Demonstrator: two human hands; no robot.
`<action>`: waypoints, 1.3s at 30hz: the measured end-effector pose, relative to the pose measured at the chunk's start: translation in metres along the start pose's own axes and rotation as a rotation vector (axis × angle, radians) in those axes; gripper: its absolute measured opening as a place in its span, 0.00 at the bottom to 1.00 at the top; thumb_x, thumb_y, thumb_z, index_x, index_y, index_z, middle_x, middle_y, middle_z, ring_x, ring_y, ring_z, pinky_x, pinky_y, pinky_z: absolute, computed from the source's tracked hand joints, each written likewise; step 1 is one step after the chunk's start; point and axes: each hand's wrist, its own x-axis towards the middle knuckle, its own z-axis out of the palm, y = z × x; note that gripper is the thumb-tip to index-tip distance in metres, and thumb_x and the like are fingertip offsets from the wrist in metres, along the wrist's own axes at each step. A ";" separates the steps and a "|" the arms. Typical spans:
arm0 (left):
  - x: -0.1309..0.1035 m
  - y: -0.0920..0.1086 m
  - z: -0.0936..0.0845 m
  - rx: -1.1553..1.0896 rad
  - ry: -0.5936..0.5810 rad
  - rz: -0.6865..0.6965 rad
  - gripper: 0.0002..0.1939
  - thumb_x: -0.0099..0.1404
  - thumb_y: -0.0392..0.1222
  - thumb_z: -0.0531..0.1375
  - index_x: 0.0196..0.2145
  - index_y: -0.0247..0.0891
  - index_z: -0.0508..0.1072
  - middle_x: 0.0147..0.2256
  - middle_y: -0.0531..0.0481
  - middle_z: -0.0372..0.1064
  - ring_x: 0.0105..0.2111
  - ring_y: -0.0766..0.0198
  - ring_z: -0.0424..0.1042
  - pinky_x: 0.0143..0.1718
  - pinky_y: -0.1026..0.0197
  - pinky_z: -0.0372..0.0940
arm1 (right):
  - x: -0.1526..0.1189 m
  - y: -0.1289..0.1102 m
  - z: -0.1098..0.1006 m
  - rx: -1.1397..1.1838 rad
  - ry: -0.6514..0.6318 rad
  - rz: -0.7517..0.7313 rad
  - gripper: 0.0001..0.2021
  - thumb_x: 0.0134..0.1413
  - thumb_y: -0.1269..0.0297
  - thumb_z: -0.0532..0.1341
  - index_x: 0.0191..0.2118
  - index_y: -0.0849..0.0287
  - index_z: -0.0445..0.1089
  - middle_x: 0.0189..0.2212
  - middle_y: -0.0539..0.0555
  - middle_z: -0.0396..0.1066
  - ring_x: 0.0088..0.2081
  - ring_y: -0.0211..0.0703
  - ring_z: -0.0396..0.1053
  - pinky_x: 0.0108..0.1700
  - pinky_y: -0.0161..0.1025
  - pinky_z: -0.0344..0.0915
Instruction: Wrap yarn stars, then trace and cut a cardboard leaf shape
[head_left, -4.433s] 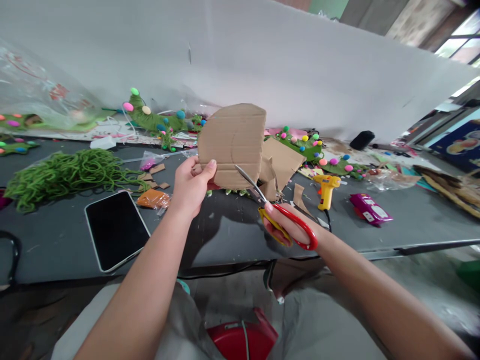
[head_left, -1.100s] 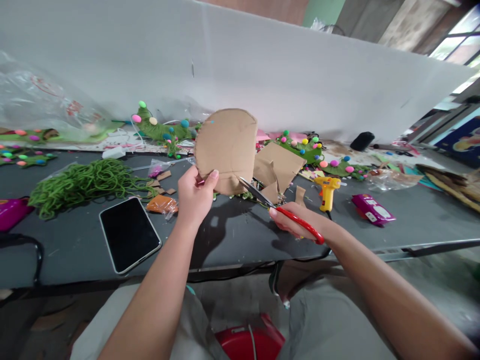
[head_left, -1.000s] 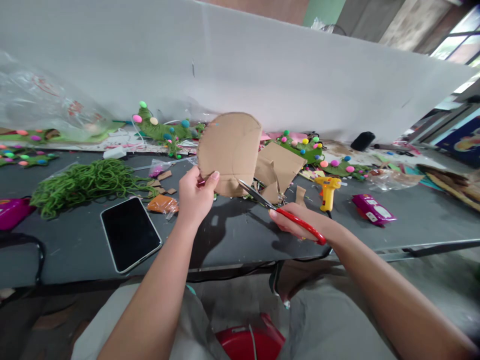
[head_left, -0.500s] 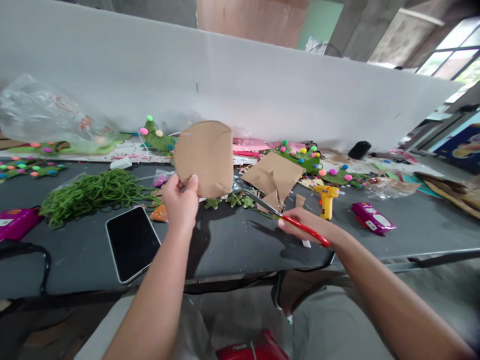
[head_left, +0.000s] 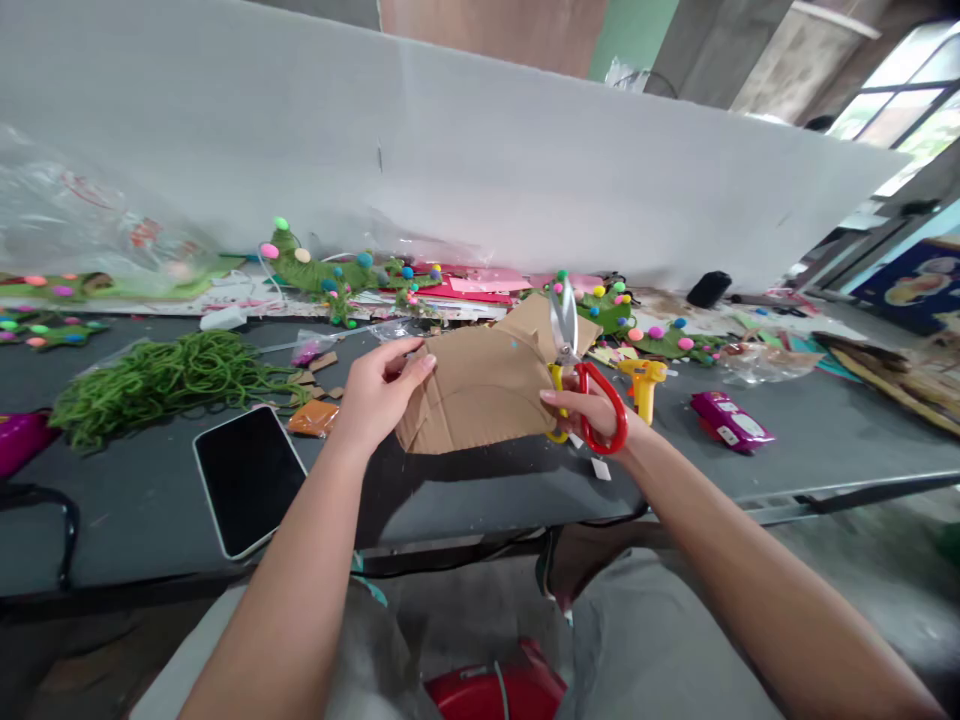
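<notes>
A piece of brown cardboard (head_left: 480, 390) is held over the table, tilted, with a faint curved line on its face. My left hand (head_left: 382, 390) pinches its left side between thumb and fingers. At the right edge, my right hand (head_left: 592, 405) grips scissors (head_left: 600, 420) with red and yellow handles, blades pointing up. The right thumb also rests against the cardboard's edge. Behind it another cardboard piece (head_left: 529, 312) shows in part. A yellow glue gun (head_left: 643, 385) is just right of my right hand.
On the dark table (head_left: 465, 500) lie a heap of green yarn (head_left: 180, 385), a black-screened tablet (head_left: 249, 480), an orange packet (head_left: 313, 418) and a purple packet (head_left: 729, 422). Green pieces with colored pompoms (head_left: 300, 262) line the back, before a white panel (head_left: 480, 190).
The cardboard has been lowered and turned from upright to tilted. My right hand has come up to its right edge, and the scissors have swung from pointing left to pointing up.
</notes>
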 end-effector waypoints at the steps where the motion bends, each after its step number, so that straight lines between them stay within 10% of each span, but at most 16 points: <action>1: 0.001 0.000 0.002 -0.033 0.049 -0.011 0.26 0.52 0.51 0.75 0.47 0.39 0.81 0.36 0.47 0.79 0.40 0.55 0.76 0.44 0.58 0.69 | -0.001 0.001 0.003 -0.003 -0.005 0.002 0.24 0.42 0.56 0.77 0.23 0.58 0.59 0.17 0.44 0.59 0.20 0.32 0.58 0.22 0.33 0.53; 6: -0.005 0.001 0.013 -0.294 0.051 -0.165 0.24 0.59 0.59 0.69 0.44 0.38 0.77 0.39 0.45 0.78 0.37 0.57 0.78 0.40 0.55 0.74 | 0.002 0.002 0.013 0.076 0.144 -0.084 0.21 0.40 0.53 0.76 0.26 0.59 0.66 0.21 0.45 0.64 0.22 0.31 0.60 0.23 0.33 0.57; 11: -0.022 0.001 0.028 -0.430 -0.133 -0.275 0.19 0.52 0.46 0.76 0.38 0.35 0.79 0.36 0.44 0.79 0.33 0.59 0.79 0.37 0.58 0.77 | 0.010 0.001 0.008 0.129 0.250 -0.107 0.21 0.36 0.53 0.77 0.26 0.58 0.68 0.22 0.46 0.65 0.22 0.32 0.59 0.22 0.33 0.58; 18: -0.019 0.000 0.036 -0.534 -0.055 -0.324 0.11 0.56 0.36 0.74 0.35 0.31 0.80 0.31 0.43 0.80 0.29 0.60 0.81 0.30 0.64 0.76 | 0.011 0.003 -0.003 0.102 0.341 -0.140 0.17 0.44 0.52 0.72 0.31 0.58 0.68 0.25 0.46 0.66 0.21 0.30 0.60 0.23 0.33 0.58; 24: -0.010 0.008 0.029 -0.730 0.110 -0.274 0.09 0.71 0.31 0.58 0.35 0.31 0.78 0.35 0.44 0.81 0.40 0.60 0.83 0.44 0.62 0.78 | -0.001 0.001 -0.007 -0.079 0.150 0.025 0.23 0.52 0.41 0.67 0.28 0.59 0.67 0.22 0.47 0.65 0.19 0.32 0.59 0.21 0.34 0.55; 32: -0.010 0.012 0.025 -0.819 0.180 -0.278 0.07 0.67 0.26 0.62 0.36 0.35 0.78 0.36 0.51 0.80 0.36 0.70 0.81 0.37 0.74 0.75 | -0.024 -0.008 0.009 -0.755 -0.235 0.052 0.25 0.60 0.41 0.62 0.27 0.57 0.58 0.20 0.45 0.57 0.23 0.35 0.56 0.26 0.36 0.51; 39: -0.017 0.010 0.031 -0.713 0.084 -0.321 0.05 0.58 0.30 0.72 0.32 0.33 0.80 0.31 0.49 0.79 0.31 0.69 0.79 0.30 0.73 0.73 | -0.028 -0.014 0.021 -0.975 -0.189 -0.001 0.24 0.56 0.39 0.63 0.29 0.56 0.61 0.24 0.46 0.61 0.27 0.37 0.57 0.30 0.37 0.56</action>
